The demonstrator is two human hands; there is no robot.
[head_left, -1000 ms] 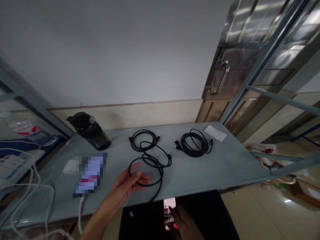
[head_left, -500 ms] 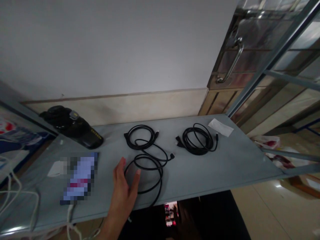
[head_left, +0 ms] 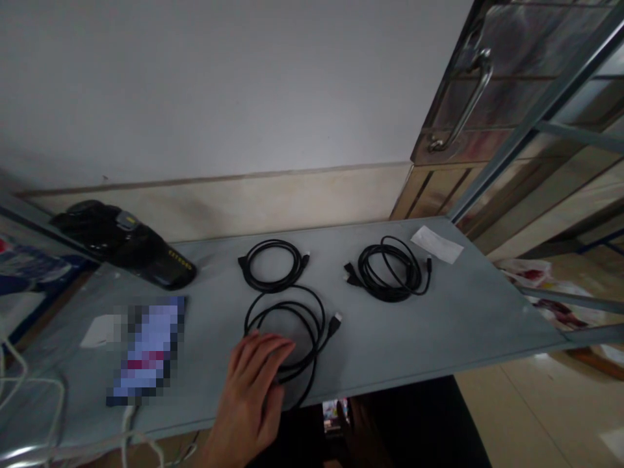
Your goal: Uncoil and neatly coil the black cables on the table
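My left hand (head_left: 256, 383) is over the near-left part of a loosely looped black cable (head_left: 319, 305), fingers bent and pressed together, closed around its loops; the exact grip is hidden under the fingers. The cable's plug (head_left: 335, 322) points up and right on the desk. Just behind lies a neatly coiled black cable (head_left: 249, 273), touching or almost touching the loose loops. Another coiled black cable (head_left: 363, 273) rests farther right. Below the desk edge, in shadow, my right hand (head_left: 365, 432) holds a phone (head_left: 333, 416) with a lit screen.
A black bottle (head_left: 146, 257) lies at the back left of the grey desk (head_left: 439, 325). In front of it are a blurred-out blue device (head_left: 153, 344) and white cords (head_left: 61, 403). A paper slip (head_left: 437, 244) sits back right, near the metal frame post (head_left: 517, 143).
My left hand has gone from spread fingers to bent ones over the cable. The loose loops have drawn together and the plug has shifted and turned. The view has moved slightly.
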